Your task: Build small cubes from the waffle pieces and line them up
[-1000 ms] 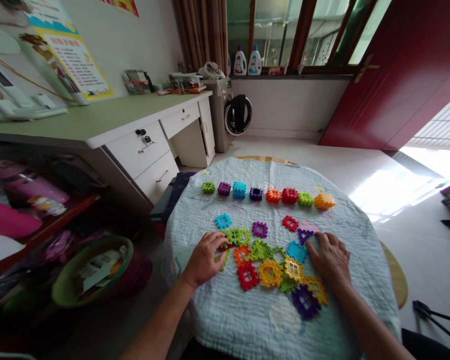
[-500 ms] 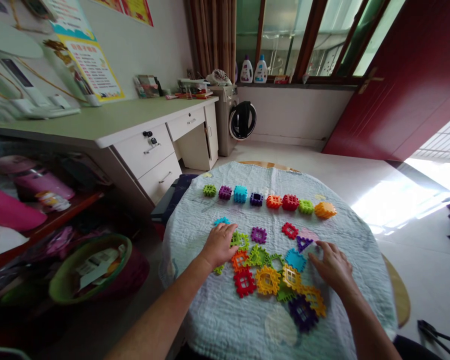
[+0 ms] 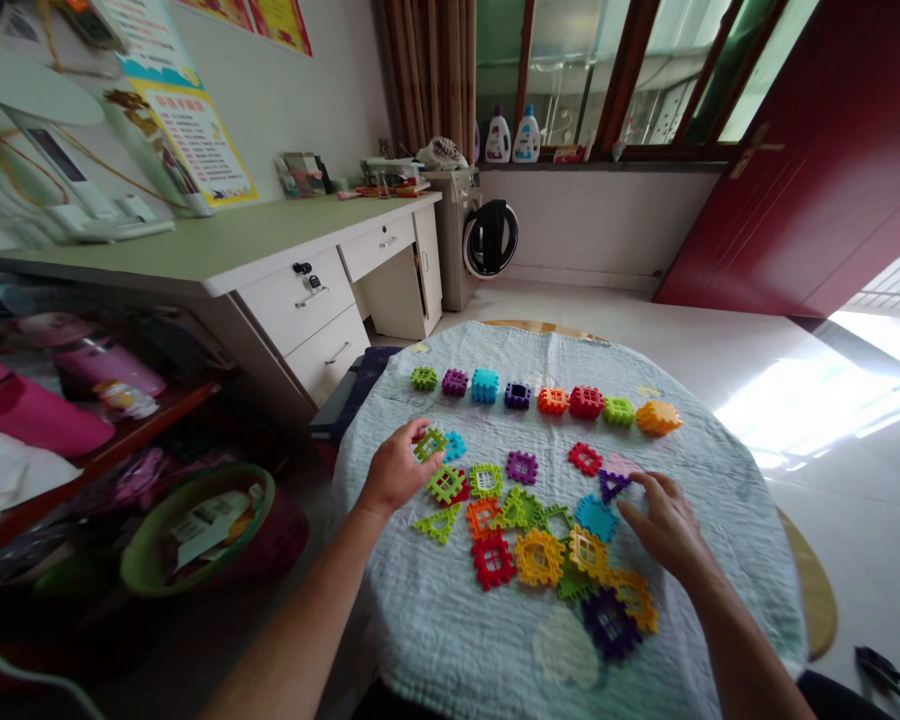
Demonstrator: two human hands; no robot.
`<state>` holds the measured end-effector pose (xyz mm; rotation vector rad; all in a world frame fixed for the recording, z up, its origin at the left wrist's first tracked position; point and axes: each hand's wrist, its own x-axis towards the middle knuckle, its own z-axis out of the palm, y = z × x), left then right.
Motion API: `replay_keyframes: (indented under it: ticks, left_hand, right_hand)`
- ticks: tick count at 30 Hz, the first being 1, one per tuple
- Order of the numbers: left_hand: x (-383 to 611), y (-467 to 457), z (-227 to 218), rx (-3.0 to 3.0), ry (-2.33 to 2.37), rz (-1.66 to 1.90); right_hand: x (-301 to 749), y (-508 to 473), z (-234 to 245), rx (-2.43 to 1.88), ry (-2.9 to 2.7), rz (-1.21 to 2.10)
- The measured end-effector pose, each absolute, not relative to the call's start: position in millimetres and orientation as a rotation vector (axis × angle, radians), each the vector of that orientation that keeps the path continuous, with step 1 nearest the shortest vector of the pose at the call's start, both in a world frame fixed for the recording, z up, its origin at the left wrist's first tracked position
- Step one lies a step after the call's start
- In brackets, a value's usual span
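My left hand (image 3: pixel 396 470) has its thumb and fingers closed on a green square building piece (image 3: pixel 430 444), lifted beside a blue piece (image 3: pixel 454 445). Another green square piece (image 3: pixel 445 486) lies just below it, partly over a red one. A green triangle piece (image 3: pixel 438 523) rests nearer to me. On the right, my right hand (image 3: pixel 666 522) is open with fingers apart, its index fingertip at the corner of a purple triangle piece (image 3: pixel 613 486). A blue panel (image 3: pixel 596 518) lies left of that hand. Red, orange, yellow, green and dark purple panels spread between my hands.
A row of several assembled cubes (image 3: pixel 517 397) stands along the far part of the cloth-covered round table (image 3: pixel 487 640). To the left are a desk (image 3: pixel 255 235) and a green-rimmed bin (image 3: pixel 139 575). A red door (image 3: pixel 787 170) stands at the right.
My left hand has moved left from the green pieces and now grips a green square piece. More green pieces show where it was. My right hand has barely moved.
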<state>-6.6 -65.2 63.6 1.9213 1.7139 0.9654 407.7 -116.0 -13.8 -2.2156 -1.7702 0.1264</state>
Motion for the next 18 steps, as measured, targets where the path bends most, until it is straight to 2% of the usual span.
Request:
replay_keyframes:
  ticks: [10,18]
  left_hand:
    - [31.6,-104.3,44.8,2.281,2.003,0.511]
    - [37.4,-104.7,52.2,2.243,2.095,0.328]
  right_hand:
    - [405.0,-113.9,-14.1,-2.301,-1.786,0.112]
    - [403.1,-112.3,-12.9,-2.376,-1.812,0.123]
